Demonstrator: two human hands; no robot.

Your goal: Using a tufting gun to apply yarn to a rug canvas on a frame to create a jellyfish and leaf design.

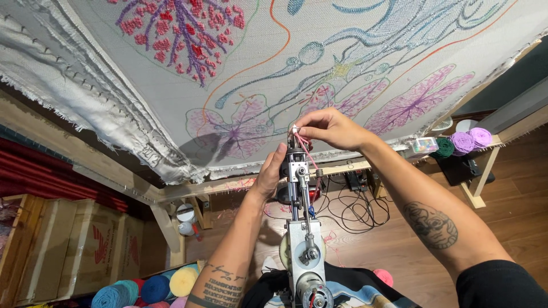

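A grey metal tufting gun [302,239] points up at a stretched white cloth [274,63] drawn with purple leaves, blue stems and a half-filled pink and purple coral shape. My left hand [270,172] grips the gun's front end from the left. My right hand [326,128] pinches a strand of pink yarn [307,151] at the needle tip, right in front of the cloth. The yarn runs down along the gun's right side.
The cloth hangs on a wooden frame [188,185]. Yarn cones [148,287] in blue, yellow and red lie at the lower left beside cardboard boxes [74,245]. Purple and green yarn cones [463,142] rest on a shelf at right. Black cables [354,208] coil on the wooden floor.
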